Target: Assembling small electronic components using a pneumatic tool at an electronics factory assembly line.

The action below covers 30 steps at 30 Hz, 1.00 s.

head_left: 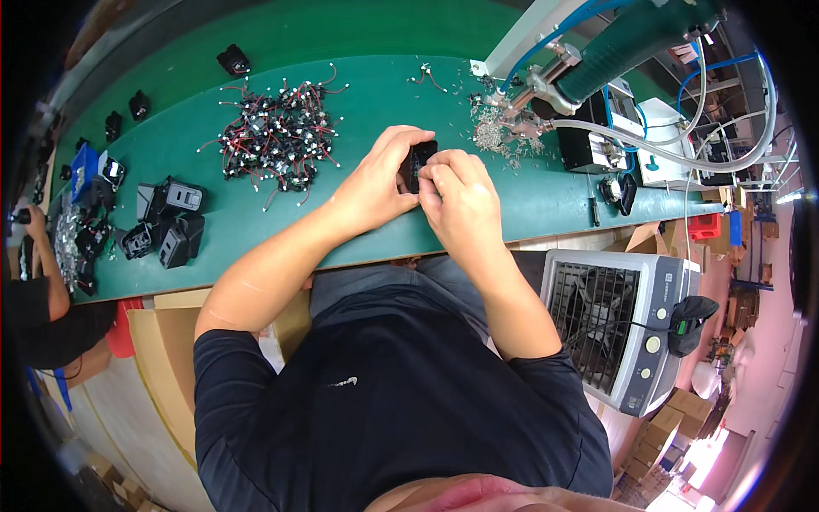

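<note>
Near the front edge of the green table [341,85], my left hand [375,183] is closed round a small dark plastic part [416,162], its thumb and fingers on either side. My right hand [461,198] leans over the same part, thumb and fingertips pinched together at its right side. Whatever sits in that pinch is hidden by the fingers. To the left lies a heap of small black parts with red and black wires [277,136]. One loose wired part [426,75] rests beyond my hands.
Right of my hands, small metal pieces [495,132] are scattered under a green tool on a stand [614,60] with hoses. Black housings [175,209] stand at left, near a co-worker's arm [47,264]. A grey fan unit [610,328] stands by my right elbow.
</note>
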Motion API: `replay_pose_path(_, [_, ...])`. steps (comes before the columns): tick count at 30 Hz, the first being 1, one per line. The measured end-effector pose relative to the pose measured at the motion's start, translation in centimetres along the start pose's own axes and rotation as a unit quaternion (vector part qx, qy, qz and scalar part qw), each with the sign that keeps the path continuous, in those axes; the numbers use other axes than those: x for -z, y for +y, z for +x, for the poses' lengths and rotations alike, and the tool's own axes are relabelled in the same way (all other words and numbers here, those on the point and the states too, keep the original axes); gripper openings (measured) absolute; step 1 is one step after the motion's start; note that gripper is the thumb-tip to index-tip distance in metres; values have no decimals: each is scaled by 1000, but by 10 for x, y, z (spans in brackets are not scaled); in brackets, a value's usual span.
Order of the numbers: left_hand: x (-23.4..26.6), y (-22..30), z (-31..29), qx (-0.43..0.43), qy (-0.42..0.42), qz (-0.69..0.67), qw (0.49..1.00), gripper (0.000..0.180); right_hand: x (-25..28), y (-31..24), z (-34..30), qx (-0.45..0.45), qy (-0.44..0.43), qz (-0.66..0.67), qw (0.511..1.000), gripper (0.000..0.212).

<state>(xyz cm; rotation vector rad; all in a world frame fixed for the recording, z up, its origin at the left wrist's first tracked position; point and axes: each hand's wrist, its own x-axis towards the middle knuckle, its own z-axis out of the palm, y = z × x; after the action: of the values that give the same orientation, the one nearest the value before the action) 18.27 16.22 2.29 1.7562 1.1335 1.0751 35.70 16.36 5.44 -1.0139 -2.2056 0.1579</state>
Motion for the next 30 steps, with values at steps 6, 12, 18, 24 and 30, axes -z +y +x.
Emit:
replay_pose_path(6, [3,-3,2,12,14,-38,999,76,-1,2,3,-13,8,1,1000,16])
replay_pose_path(12, [4,-7,3,-73,32,103,991,78,4,-1,3,-59,-23,-13,998,18])
replay_pose_path(18, [3,-12,2,-78,54,92,991,81,72,-5,53,24,195,16,980,43])
replay_pose_path(24, [2,-8,6,-41,18,122,991,75,136,-82,189,-356,418,332,767,77])
replay_pose_path(30, [3,-15,4,-72,-7,187,980,57,88,-8,174,-91,279,429,854,64])
